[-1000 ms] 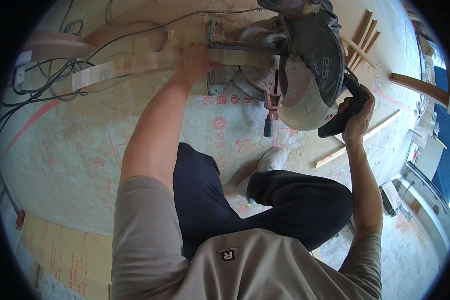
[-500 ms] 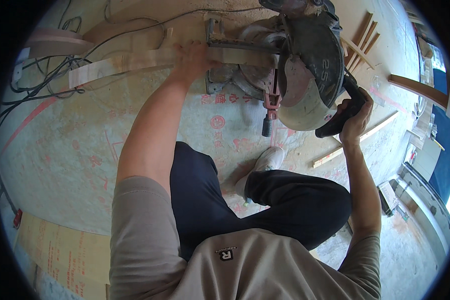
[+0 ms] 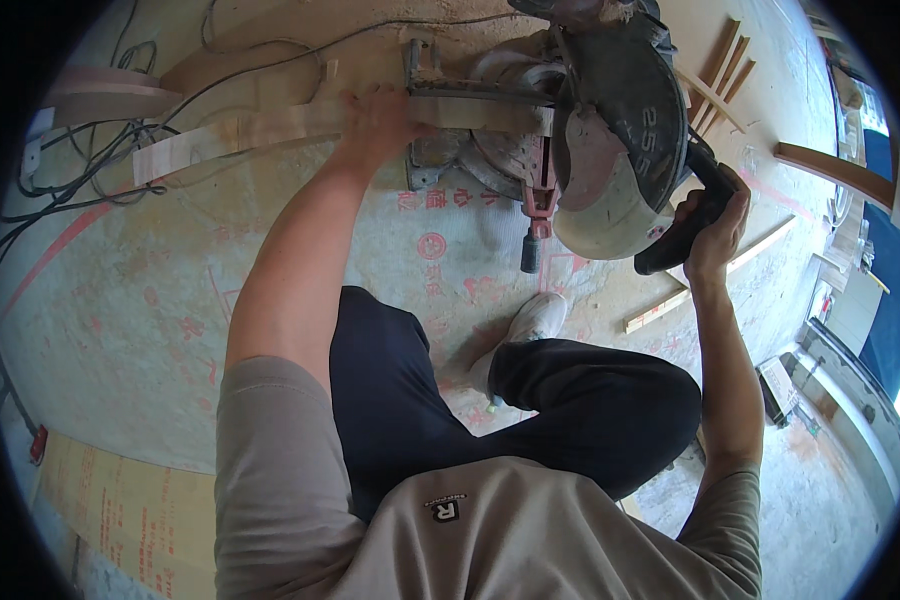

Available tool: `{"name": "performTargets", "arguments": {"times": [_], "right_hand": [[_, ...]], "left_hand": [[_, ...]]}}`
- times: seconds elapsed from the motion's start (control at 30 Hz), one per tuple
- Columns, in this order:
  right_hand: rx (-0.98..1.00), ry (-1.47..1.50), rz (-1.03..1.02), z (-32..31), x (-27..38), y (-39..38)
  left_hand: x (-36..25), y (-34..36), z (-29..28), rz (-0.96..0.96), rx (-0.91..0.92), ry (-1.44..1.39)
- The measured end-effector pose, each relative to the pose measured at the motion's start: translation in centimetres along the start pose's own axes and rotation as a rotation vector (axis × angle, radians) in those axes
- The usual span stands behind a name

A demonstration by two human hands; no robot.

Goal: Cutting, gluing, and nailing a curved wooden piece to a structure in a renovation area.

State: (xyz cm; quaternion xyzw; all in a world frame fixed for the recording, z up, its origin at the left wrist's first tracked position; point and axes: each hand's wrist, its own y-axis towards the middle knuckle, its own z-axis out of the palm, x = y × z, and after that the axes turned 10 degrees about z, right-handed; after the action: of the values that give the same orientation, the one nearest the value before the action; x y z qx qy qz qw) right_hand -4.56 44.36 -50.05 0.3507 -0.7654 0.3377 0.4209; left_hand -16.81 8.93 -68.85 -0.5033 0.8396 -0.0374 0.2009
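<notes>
Pressing the board [image 3: 280, 122] firmly against the fence [image 3: 475, 95] is advisable: left hand [image 3: 375, 128] lies spread, right hand [image 3: 720, 228] wraps the saw handle [image 3: 668, 250].

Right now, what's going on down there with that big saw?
The person's left hand lies across a long wooden strip, whose right end sits on the base of the saw. The right hand grips the saw's black handle. A pale guard hangs in front, and I can't tell whether the blade is spinning.
</notes>
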Motion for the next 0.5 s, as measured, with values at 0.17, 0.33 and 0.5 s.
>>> {"name": "performTargets", "arguments": {"times": [0.17, 0.33, 0.5], "right_hand": [[-0.003, 0.004, 0.003, 0.2, -0.4, -0.3], [-0.023, 0.005, -0.036, 0.2, -1.3, -0.4], [-0.017, -0.032, -0.058, 0.0, -1.6, -0.4]], "left_hand": [[0.3, 0.0, 0.3, 0.002, -0.04, 0.0], [0.1, -0.2, 0.3, 0.016, -0.081, 0.021], [0.1, -0.1, 0.2, 0.028, -0.067, 0.058]]}}
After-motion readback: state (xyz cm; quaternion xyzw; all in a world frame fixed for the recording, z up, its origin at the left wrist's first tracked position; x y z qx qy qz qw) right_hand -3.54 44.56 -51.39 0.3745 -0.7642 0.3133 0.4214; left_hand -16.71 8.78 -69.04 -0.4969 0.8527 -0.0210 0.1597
